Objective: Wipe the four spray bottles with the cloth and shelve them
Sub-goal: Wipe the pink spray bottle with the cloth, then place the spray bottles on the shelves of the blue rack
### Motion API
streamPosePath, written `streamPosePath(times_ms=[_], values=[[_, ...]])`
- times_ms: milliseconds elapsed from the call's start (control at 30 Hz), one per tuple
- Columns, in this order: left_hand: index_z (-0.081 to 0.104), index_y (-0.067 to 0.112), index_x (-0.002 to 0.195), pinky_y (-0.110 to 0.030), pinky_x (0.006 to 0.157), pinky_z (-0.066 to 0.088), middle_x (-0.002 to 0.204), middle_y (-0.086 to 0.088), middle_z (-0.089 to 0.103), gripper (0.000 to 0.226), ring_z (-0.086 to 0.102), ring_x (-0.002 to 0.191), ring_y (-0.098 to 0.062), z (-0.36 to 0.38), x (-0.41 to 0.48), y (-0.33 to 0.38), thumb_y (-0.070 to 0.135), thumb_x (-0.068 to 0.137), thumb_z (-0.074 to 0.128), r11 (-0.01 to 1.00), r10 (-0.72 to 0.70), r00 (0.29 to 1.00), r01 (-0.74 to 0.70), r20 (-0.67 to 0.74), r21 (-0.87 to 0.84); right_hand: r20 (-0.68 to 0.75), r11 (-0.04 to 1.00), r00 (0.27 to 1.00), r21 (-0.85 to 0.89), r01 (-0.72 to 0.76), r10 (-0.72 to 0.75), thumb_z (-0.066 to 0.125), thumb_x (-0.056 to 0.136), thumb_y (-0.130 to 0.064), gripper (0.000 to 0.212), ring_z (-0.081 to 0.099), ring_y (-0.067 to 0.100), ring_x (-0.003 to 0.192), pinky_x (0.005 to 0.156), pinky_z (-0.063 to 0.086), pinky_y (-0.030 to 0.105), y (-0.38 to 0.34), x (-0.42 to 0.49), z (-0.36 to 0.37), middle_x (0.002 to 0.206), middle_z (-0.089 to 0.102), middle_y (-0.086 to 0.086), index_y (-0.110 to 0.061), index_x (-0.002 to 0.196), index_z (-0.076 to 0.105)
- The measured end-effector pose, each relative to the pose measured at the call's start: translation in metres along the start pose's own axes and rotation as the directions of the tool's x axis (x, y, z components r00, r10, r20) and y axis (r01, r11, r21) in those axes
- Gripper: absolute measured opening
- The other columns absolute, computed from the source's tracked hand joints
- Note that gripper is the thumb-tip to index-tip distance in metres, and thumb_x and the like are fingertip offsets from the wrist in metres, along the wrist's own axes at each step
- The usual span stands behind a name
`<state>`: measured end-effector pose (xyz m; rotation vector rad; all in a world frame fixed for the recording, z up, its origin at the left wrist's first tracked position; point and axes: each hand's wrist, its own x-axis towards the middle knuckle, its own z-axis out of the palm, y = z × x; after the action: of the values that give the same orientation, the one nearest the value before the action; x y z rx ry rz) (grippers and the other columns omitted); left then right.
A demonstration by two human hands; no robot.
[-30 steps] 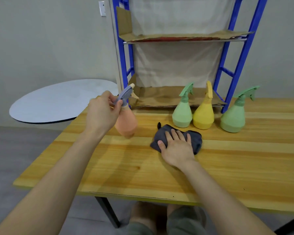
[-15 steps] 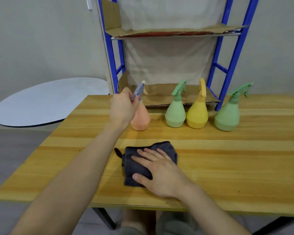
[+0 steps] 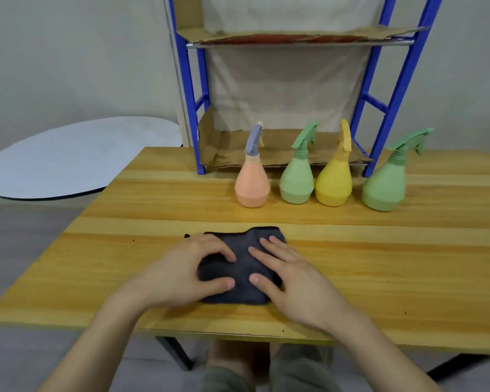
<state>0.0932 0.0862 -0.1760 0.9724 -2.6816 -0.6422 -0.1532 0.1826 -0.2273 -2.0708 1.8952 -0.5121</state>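
Four spray bottles stand in a row at the back of the wooden table (image 3: 393,264): an orange one with a grey trigger (image 3: 251,185), a light green one (image 3: 297,181), a yellow one (image 3: 333,183) and a second green one (image 3: 384,188) at the right. A dark grey cloth (image 3: 245,267) lies flat near the front edge. My left hand (image 3: 187,273) rests on the cloth's left half with its fingers curved. My right hand (image 3: 292,281) lies flat on the right half with its fingers spread. Neither hand touches a bottle.
Behind the bottles stands a blue metal rack (image 3: 194,108) with a cardboard-lined lower shelf (image 3: 227,148) at table height and an upper shelf (image 3: 294,38). A round grey tabletop (image 3: 68,157) sits to the left beyond the table. My knees show below the front edge.
My left hand set the orange bottle down beside the others, let go and came onto the cloth. My right hand slid the cloth toward the front edge.
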Motion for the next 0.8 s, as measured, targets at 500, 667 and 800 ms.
streamPosePath(times_ms=[500,667,800], values=[[0.069,0.038,0.116,-0.035,0.091,0.058,0.116,0.012,0.074,0.031,0.068,0.107,-0.012,-0.058,-0.021,-0.075,0.014,0.098,0.060,0.901,-0.376,0.918,0.394,-0.130,0.181,-0.079,0.999,0.996,-0.008,-0.042,0.041,0.055,0.104,-0.060,0.042,0.069,0.018,0.116,0.096,0.057,0.041,-0.055,0.089,-0.012,0.127,0.075,-0.007,-0.032,0.128,0.073],[0.066,0.031,0.129,-0.032,0.101,0.056,0.124,0.015,0.070,0.046,0.066,0.117,-0.007,-0.049,0.074,-0.044,0.046,0.090,0.084,0.954,-0.288,0.936,0.298,-0.201,0.019,-0.491,0.927,0.796,0.073,-0.368,0.354,0.075,0.096,-0.042,0.048,0.070,0.028,0.100,0.080,0.056,0.038,0.009,0.081,-0.062,0.129,0.064,0.004,-0.017,0.135,0.064],[0.045,0.026,0.158,-0.041,0.112,0.052,0.149,0.009,0.058,0.119,0.057,0.136,-0.016,-0.031,0.148,-0.033,0.066,0.058,0.097,0.922,-0.358,0.912,0.311,-0.201,-0.230,-0.479,0.896,0.760,0.169,-0.411,0.439,0.091,0.084,-0.033,0.111,0.070,0.038,0.114,0.084,0.056,0.042,0.029,0.109,-0.077,0.147,0.051,0.016,-0.012,0.165,0.020]])
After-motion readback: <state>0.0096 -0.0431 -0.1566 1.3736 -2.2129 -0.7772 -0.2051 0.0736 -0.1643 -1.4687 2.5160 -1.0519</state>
